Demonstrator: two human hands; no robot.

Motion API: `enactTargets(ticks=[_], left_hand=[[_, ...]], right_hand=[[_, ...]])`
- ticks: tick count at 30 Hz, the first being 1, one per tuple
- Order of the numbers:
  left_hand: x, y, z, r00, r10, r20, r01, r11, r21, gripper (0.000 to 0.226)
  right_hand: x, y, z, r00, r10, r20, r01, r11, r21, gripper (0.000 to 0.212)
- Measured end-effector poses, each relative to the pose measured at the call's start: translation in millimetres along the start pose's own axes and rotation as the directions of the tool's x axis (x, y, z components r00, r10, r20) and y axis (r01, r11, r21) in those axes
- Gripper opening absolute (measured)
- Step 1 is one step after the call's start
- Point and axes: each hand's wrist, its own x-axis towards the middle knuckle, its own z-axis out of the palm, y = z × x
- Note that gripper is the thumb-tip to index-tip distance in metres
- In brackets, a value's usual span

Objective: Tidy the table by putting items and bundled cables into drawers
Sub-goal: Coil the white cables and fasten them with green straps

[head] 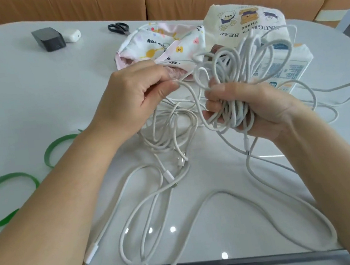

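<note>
Clearly the winding is only partly done. The right hand [261,109] has its fingers curled tight round a coil of white cable [232,108], whose loops fan up above the fist. The left hand [135,95], just left of the coil, pinches a single strand between thumb and fingertips. Below the coil, nearer the person, the loose cable [219,192] sprawls over the table [34,93] in overlapping curves, with several plugs among them, so there looks to be more than one lead here. To do this well, I'd feed the pinched strand in one even loop at a time, matching the size of those already held, and let the slack slide through the left fingers so that it doesn't drag the other leads along in a knot. The right grip should ease only enough to take each new turn. The green bands [9,175] lie well to the left of the coil and look meant for tying it off, so one should be brought close before the last turn. No drawer is in view.
</note>
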Motion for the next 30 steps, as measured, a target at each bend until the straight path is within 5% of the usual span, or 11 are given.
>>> enactTargets(ticks=[5, 10, 14, 19, 24, 30], left_hand=[[-1.2, 0.8, 4.8, 0.999, -0.011, 0.042, 0.01, 1.0, 0.021, 0.034], [-3.5, 2.7, 6.1, 0.996, -0.091, 0.011, 0.091, 0.996, 0.001, 0.032], [-3.8, 10.8, 5.0, 0.985, -0.159, 0.07, 0.165, 0.981, -0.102, 0.018], [-0.8, 25.6, 2.6, 0.944, -0.255, 0.21, 0.308, 0.908, -0.283, 0.029], [-1.0, 18.3, 6.1, 0.938, -0.291, 0.186, 0.313, 0.944, -0.1, 0.011], [-2.4, 10.6, 3.7, 0.987, -0.094, 0.127, 0.072, 0.983, 0.166, 0.023]], right_hand=[[-0.2, 9.0, 8.4, 0.991, 0.107, 0.082, -0.099, 0.99, -0.097, 0.024], [1.3, 8.8, 9.7, 0.99, 0.127, 0.065, -0.115, 0.98, -0.163, 0.009], [3.4, 7.7, 10.4, 0.997, 0.072, 0.005, -0.071, 0.99, -0.123, 0.016], [-0.1, 10.4, 14.9, 0.99, -0.087, -0.116, 0.037, 0.926, -0.376, 0.018], [2.6, 11.0, 16.2, 0.987, -0.116, -0.115, 0.064, 0.922, -0.381, 0.018], [3.0, 6.5, 13.4, 0.991, 0.135, -0.002, -0.132, 0.968, -0.214, 0.002]])
